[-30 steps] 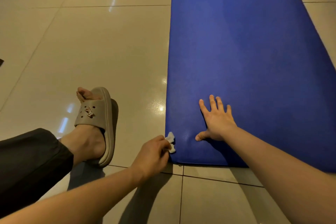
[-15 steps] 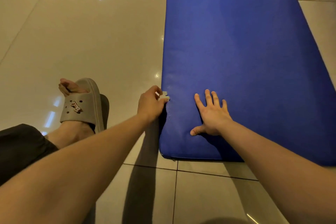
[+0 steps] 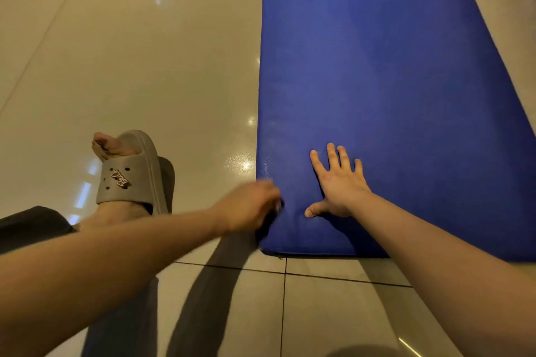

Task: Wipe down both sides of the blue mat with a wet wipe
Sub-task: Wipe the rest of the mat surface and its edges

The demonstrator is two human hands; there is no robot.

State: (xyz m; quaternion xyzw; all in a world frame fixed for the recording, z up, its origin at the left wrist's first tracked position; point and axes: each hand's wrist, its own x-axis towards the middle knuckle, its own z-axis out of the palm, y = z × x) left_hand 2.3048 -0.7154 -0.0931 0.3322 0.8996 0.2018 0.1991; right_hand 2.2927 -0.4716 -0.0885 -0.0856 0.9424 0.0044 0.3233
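Your right hand (image 3: pixel 339 185) lies spread flat on the blue mat (image 3: pixel 377 66); your blurred left hand (image 3: pixel 249 206) meets its left edge, grip impossible to tell.

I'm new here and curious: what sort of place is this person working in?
Probably an indoor room, perhaps in a home: glossy beige floor tiles, a blue mat laid flat on them, and the person's grey slipper on the tiles beside the mat.
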